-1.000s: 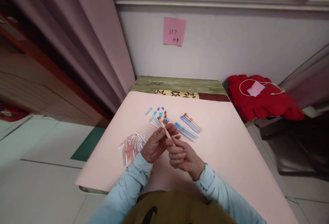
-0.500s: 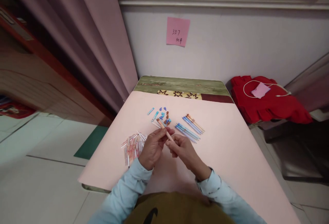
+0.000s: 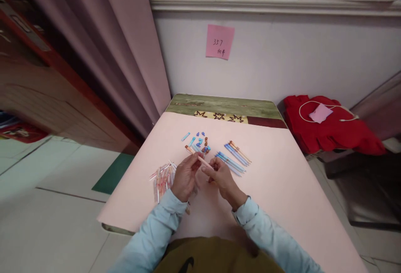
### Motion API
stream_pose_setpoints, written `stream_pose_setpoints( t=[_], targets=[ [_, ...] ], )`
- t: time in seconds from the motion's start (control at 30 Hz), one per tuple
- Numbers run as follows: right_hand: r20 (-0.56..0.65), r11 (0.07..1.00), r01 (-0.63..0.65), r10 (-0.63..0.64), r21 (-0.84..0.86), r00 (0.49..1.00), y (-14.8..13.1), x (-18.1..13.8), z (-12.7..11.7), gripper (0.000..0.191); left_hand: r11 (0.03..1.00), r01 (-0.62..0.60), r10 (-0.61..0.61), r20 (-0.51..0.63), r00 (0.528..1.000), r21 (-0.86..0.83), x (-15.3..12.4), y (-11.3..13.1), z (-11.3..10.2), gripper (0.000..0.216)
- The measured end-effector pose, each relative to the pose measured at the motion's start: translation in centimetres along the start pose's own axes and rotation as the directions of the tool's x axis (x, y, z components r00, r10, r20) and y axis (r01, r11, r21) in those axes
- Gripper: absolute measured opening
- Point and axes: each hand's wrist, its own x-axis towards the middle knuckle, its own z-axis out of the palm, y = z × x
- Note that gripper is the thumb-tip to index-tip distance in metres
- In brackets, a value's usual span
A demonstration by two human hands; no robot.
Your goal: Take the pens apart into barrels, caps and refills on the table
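Both hands meet over the pink table (image 3: 282, 189) and hold one orange pen (image 3: 196, 157) between them. My left hand (image 3: 184, 177) pinches the pen's middle, with the brown-capped end pointing up and left. My right hand (image 3: 221, 175) is closed round the pen's near end. Just beyond the hands lie small blue and brown caps (image 3: 202, 141), and a row of finished blue and orange pens (image 3: 233, 156) lies to the right. A pile of clear refills with red tips (image 3: 161, 177) lies left of my left hand.
A green and patterned cloth (image 3: 222, 108) shows at the table's far end by the wall. A pink sticky note (image 3: 219, 41) hangs on the wall. A red garment with a white cable (image 3: 328, 124) lies on a seat at the right. Curtains (image 3: 119, 47) hang at the left.
The hands have drifted slightly away from me with the pen, which now tilts more to the left. The camera has shifted a little.
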Motion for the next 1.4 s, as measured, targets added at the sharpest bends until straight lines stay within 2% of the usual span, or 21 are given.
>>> stream_pose_setpoints(
  t=[0.1,0.17,0.3,0.37,0.47,0.53,0.7,0.77,0.87,0.97,1.03,1.07,1.1,1.13,1.17,1.23,1.27,1.3,1.33,1.4],
  targets=[
    [0.099,0.99,-0.142,0.141,-0.003,0.985,0.1,-0.1,0.2,0.053,1.0,-0.002,0.002,0.035,0.999,0.001,0.0,0.0,0.0,0.026],
    [0.145,0.977,-0.213,0.211,0.001,0.967,0.0,-0.1,0.2,0.059,1.0,0.001,-0.001,0.059,0.998,0.01,0.0,0.0,0.1,0.025],
    [0.1,0.992,-0.109,0.103,0.059,0.99,-0.2,0.1,0.1,0.047,1.0,-0.018,0.018,0.006,1.0,-0.016,0.2,0.3,0.1,0.023],
    [0.079,0.993,-0.097,0.092,0.07,0.993,-0.3,0.2,0.1,0.051,0.999,-0.029,0.028,-0.021,0.999,-0.035,0.3,0.5,0.0,0.023],
    [0.098,0.96,-0.267,0.259,0.081,0.961,-0.3,0.3,0.2,0.055,1.0,-0.006,0.006,0.014,1.0,-0.026,0.4,0.8,0.0,0.023],
    [0.117,0.944,-0.32,0.31,0.084,0.944,-0.2,0.4,0.3,0.059,1.0,0.009,-0.008,0.042,0.999,-0.011,0.3,0.9,0.0,0.021],
    [0.086,0.983,-0.14,0.13,0.12,0.988,0.1,0.2,0.1,0.044,0.999,-0.015,0.013,-0.031,0.999,-0.039,0.5,0.9,-0.2,0.021],
    [0.069,0.978,-0.144,0.135,0.149,0.988,0.2,0.1,0.0,0.049,0.999,-0.013,0.01,-0.059,0.998,-0.047,0.6,1.1,-0.2,0.023],
    [0.127,0.967,-0.19,0.17,0.17,0.977,0.5,0.3,0.0,0.047,0.999,0.025,-0.028,-0.055,0.998,-0.048,0.8,1.4,-0.3,0.026],
    [0.129,0.984,-0.168,0.16,0.055,0.979,0.9,0.6,-0.5,0.04,0.999,-0.016,0.013,-0.109,0.994,-0.033,1.5,1.9,-1.1,0.028],
    [0.042,0.983,-0.089,0.097,-0.16,0.994,0.8,0.8,-1.0,0.033,0.992,-0.089,0.103,-0.164,0.981,0.087,2.3,2.3,-2.2,0.027],
    [0.001,0.948,-0.025,0.027,-0.317,1.0,0.6,1.0,-1.3,0.03,0.973,-0.101,0.139,-0.177,0.974,0.207,2.7,2.5,-2.8,0.026],
    [-0.021,0.869,0.044,-0.063,-0.492,0.998,0.3,1.1,-1.5,0.027,0.928,-0.082,0.155,-0.176,0.972,0.365,3.1,2.8,-3.4,0.025],
    [-0.015,0.746,0.105,-0.153,-0.657,0.988,-0.2,1.3,-1.6,0.025,0.837,-0.05,0.163,-0.162,0.973,0.545,3.4,3.0,-4.0,0.023],
    [0.015,0.596,0.149,-0.224,-0.789,0.974,-0.7,1.4,-1.6,0.025,0.69,-0.019,0.17,-0.137,0.976,0.724,3.6,3.1,-4.4,0.022],
    [0.085,0.333,0.184,-0.291,-0.925,0.953,-1.7,1.7,-1.4,0.025,0.286,0.01,0.206,-0.071,0.976,0.958,3.7,3.4,-4.8,0.023],
    [0.106,0.253,0.186,-0.3,-0.949,0.948,-2.3,1.7,-1.1,0.026,0.087,0.015,0.234,-0.035,0.972,0.996,3.6,3.5,-4.8,0.025],
    [0.121,0.204,0.189,-0.304,-0.961,0.945,-2.7,1.8,-0.9,0.026,-0.079,0.025,0.255,-0.004,0.967,0.997,3.5,3.6,-4.7,0.028],
    [0.134,0.176,0.195,-0.308,-0.965,0.942,-3.2,1.8,-0.7,0.025,-0.201,0.039,0.269,0.017,0.963,0.979,3.2,3.6,-4.6,0.031],
    [0.135,0.16,0.193,-0.314,-0.968,0.94,-3.9,1.7,-0.6,0.024,-0.338,0.068,0.277,0.03,0.96,0.939,2.7,3.5,-4.3,0.036]
  ],
)
